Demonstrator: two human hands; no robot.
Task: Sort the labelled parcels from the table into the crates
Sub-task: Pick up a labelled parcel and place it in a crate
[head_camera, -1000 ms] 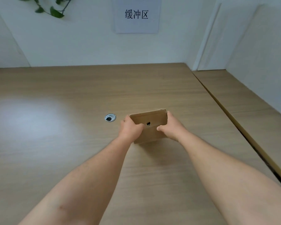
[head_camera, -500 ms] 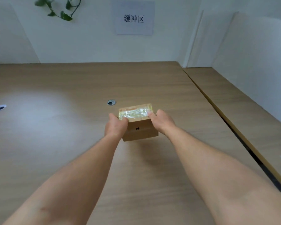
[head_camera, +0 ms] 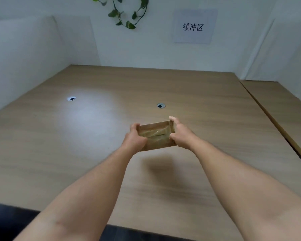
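Head view: a small brown cardboard parcel (head_camera: 155, 136) is held up off the wooden table (head_camera: 207, 105), over the middle of the top and somewhat toward its right half; a soft shadow lies on the wood just nearer the front edge than the box. Clear tape shows across the face turned toward the camera. No label can be made out on the sides that show.

The left hand (head_camera: 134, 139) grips the parcel's left end, thumb on the near face and fingers curled round behind. The right hand (head_camera: 180, 134) grips the right end in the same way, with one finger reaching up past the box's top right corner. Both bare forearms stretch in from the front edge.

Two round cable grommets sit in the top: one (head_camera: 161, 105) just beyond the parcel, the other (head_camera: 71, 98) well off toward the left edge. A second wooden table (head_camera: 285, 108) butts against the right edge, a dark seam between them.

White partition panels (head_camera: 24, 54) stand along the left edge and the back. On the back wall hangs a sheet of paper (head_camera: 195, 26) printed with 缓冲区, and left of it a green leafy vine (head_camera: 127, 14) trails down.
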